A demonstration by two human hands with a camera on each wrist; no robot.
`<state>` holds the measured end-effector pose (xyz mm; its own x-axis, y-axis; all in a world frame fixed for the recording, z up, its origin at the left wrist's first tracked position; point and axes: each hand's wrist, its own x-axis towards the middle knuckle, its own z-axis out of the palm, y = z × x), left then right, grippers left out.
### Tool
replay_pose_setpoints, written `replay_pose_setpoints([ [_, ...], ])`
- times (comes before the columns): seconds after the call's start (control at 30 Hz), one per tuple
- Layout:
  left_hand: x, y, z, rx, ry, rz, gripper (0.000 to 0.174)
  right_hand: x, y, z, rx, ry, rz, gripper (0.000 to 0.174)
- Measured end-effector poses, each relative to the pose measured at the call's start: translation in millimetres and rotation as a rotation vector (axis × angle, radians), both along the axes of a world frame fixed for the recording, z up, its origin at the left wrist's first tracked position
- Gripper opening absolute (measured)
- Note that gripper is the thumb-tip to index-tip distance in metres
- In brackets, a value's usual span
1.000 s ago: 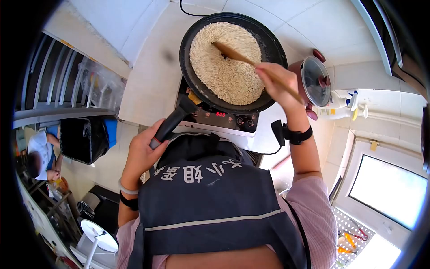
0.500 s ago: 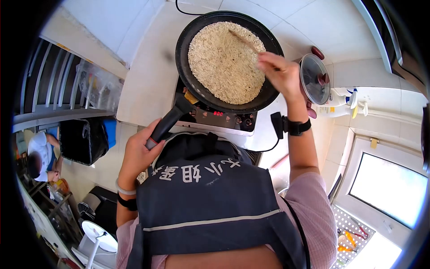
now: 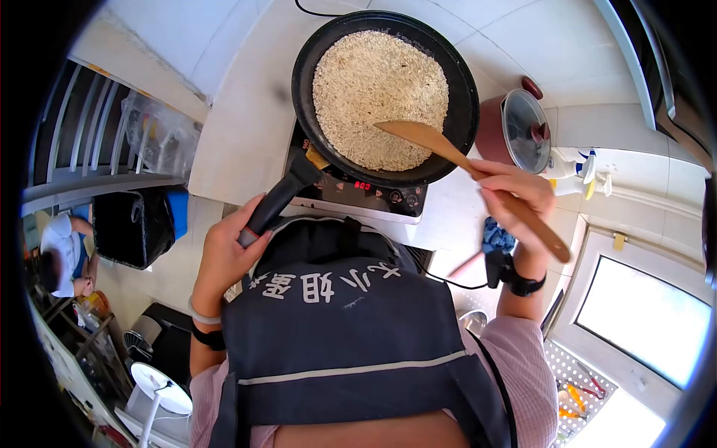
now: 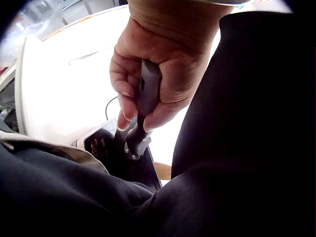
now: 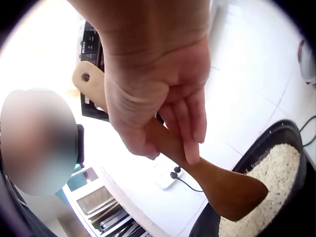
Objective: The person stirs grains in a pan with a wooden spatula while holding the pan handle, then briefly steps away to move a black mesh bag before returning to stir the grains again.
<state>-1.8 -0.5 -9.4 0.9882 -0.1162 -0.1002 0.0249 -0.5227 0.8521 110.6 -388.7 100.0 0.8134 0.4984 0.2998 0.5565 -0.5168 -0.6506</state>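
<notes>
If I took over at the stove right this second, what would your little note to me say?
Left hand: grips the pan handle.
Right hand: holds the wooden spatula by its shaft, with the blade over the pan's near right side.
The pan sits on the induction cooker, whose display is lit.
Done: the grains lie in a fairly even layer, pale, with no dark patches to be seen.
Left: probably more stirring, so hold the handle steady and work the spatula through.
A lidded pot stands to the right of the pan.
</notes>
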Motion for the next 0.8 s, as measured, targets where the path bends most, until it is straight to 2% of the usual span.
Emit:
replay_pose_setpoints([
  [0.07,1.0,0.1,-0.7,-0.003,-0.033,-0.004,0.055,-11.2,-11.4,10.3,0.084,0.042,-0.119,0.010],
  [0.1,0.8,0.0,-0.6,-0.008,-0.030,-0.003,0.055,-16.1,-17.2,18.6,0.046,0.071,-0.139,0.010],
  [0.23,0.5,0.8,-0.3,-0.004,0.000,0.004,0.055,-22.7,-26.5,29.9,-0.172,0.137,0.034,0.016],
  [0.33,1.1,1.1,-1.5,-0.004,-0.021,-0.004,0.055,-19.9,-22.8,15.9,-0.233,0.174,0.031,0.015],
  [0.43,1.4,1.6,-0.9,0.010,-0.022,-0.011,0.055,-8.9,-23.5,-23.7,-0.190,0.068,-0.002,0.017],
  [0.5,1.8,1.6,-2.3,-0.002,-0.022,-0.006,0.055,-1.9,-19.0,-47.4,-0.122,-0.108,0.050,0.021],
  [0.53,0.6,2.0,-2.6,-0.012,-0.016,-0.002,0.055,1.3,-13.7,-49.9,-0.163,-0.215,0.071,0.022],
  [0.63,1.6,1.7,2.2,-0.007,0.029,0.000,0.054,7.5,5.4,-47.2,-0.139,-0.225,0.063,0.019],
  [0.7,1.5,1.1,0.2,-0.002,0.007,-0.005,0.054,3.7,6.7,-52.3,-0.153,-0.170,0.064,0.020],
  [0.77,1.8,2.3,0.6,0.001,-0.015,0.004,0.054,-9.6,5.7,-56.4,0.003,0.298,-0.011,0.027],
  [0.8,1.5,2.0,1.3,0.006,-0.007,0.009,0.055,-12.1,-1.9,-55.2,0.021,0.436,0.018,0.032],
])
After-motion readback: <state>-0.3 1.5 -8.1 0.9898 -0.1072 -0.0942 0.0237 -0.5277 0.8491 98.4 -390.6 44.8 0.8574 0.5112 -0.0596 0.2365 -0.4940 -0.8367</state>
